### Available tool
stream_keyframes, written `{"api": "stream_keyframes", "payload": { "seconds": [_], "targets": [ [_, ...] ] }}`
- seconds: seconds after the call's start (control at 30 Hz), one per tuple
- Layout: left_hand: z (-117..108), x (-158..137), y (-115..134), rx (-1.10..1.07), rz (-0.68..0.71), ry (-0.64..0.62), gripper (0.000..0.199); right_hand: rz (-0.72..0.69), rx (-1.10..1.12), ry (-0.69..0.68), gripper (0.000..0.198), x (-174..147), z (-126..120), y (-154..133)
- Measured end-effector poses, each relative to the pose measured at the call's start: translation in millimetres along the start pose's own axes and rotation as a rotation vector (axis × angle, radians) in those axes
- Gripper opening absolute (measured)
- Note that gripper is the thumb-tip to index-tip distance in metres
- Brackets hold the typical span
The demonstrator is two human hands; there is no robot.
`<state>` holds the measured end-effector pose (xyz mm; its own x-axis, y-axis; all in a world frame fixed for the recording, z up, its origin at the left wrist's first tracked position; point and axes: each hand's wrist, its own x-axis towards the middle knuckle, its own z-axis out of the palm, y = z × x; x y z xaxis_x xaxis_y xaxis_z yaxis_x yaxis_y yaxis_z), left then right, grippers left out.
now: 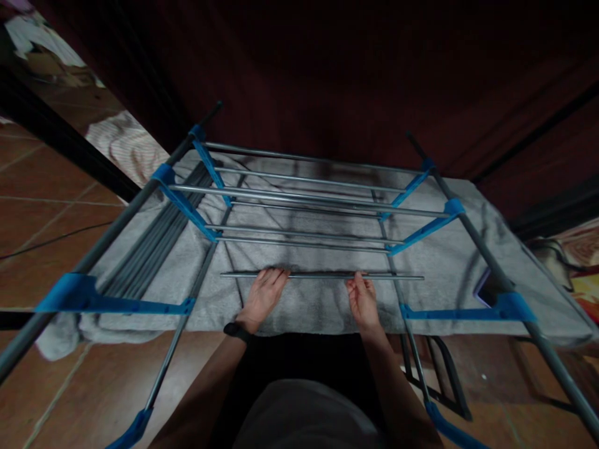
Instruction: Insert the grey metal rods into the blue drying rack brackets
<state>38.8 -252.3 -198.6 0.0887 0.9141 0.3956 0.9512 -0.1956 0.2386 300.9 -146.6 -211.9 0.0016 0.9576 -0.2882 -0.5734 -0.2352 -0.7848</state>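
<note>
A thin grey metal rod (318,275) lies crosswise in front of me, low between the two sides of a rack frame. My left hand (267,290) is closed over its left half, with a dark band on that wrist. My right hand (362,298) pinches the rod right of its middle. Both rod ends stick out past my hands. Around it stands the rack, with grey tubes (486,249) and blue plastic brackets (135,304). Several rods (299,198) span the brackets at the far side. The near blue bracket on the right (458,313) has no rod at its inner end.
A grey blanket (309,305) covers the surface under the rack. Several loose grey rods (161,246) lie bundled on its left. A phone (486,288) rests at the right behind the tube. A dark red curtain (327,81) hangs behind; tiled floor (51,218) shows left.
</note>
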Motion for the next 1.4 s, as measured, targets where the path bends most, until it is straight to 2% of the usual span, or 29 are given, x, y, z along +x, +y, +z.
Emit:
{"api": "stream_keyframes", "payload": {
  "seconds": [0.3, 0.47, 0.73, 1.2, 1.4],
  "targets": [
    [-2, 3, 1, 0.060, 0.006, 0.026, 0.024, -0.008, -0.032, -0.067, 0.032, -2, -1, -2],
    [-3, 2, 1, 0.028, -0.031, 0.012, 0.027, -0.028, -0.031, -0.066, 0.032, -3, 3, -2],
    [-9, 3, 4, 0.030, -0.026, 0.001, 0.019, -0.034, -0.028, -0.054, 0.037, -5, 9, -3],
    [-6, 2, 1, 0.038, -0.015, 0.068, 0.028, -0.014, -0.025, -0.071, 0.031, -9, 10, -8],
    [-4, 1, 0, 0.000, -0.035, 0.072, 0.021, -0.009, -0.022, -0.076, 0.031, -8, 11, -8]
  ]
}}
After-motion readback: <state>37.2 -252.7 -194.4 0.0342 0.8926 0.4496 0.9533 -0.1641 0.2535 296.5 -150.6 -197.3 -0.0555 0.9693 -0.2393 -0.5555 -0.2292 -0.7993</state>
